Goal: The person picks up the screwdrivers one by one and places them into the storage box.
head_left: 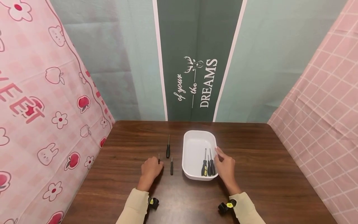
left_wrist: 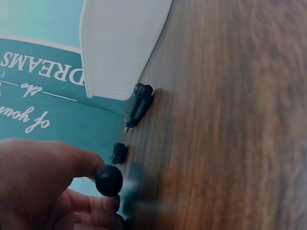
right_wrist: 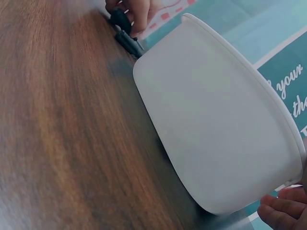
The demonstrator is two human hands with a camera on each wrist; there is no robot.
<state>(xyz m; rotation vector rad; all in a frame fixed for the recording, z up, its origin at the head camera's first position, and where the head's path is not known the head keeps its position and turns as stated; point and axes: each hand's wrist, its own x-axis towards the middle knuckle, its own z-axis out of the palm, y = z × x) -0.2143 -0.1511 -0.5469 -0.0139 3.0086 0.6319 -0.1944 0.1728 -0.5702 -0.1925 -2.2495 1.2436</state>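
Note:
My left hand (head_left: 151, 168) pinches a small black screwdriver (left_wrist: 109, 180) by its handle; the fingers cover most of it in the head view. Just to its right lies a short black screwdriver (head_left: 172, 168), and farther back is a longer one (head_left: 168, 151) with its shaft pointing away. A white plastic tray (head_left: 193, 178) stands right of these. Inside it, along the right side, lie a black-and-yellow screwdriver (head_left: 204, 168) and two black screwdrivers (head_left: 212, 168). My right hand (head_left: 226, 166) grips the tray's right rim; its fingers (right_wrist: 278, 215) show beside the tray wall in the right wrist view.
The brown wooden table (head_left: 257, 174) reaches back to a green curtain (head_left: 134, 77) with printed words. Pink patterned cloths hang at the left (head_left: 56, 102) and the right (head_left: 330, 124). Each wrist carries a small black camera (head_left: 153, 203).

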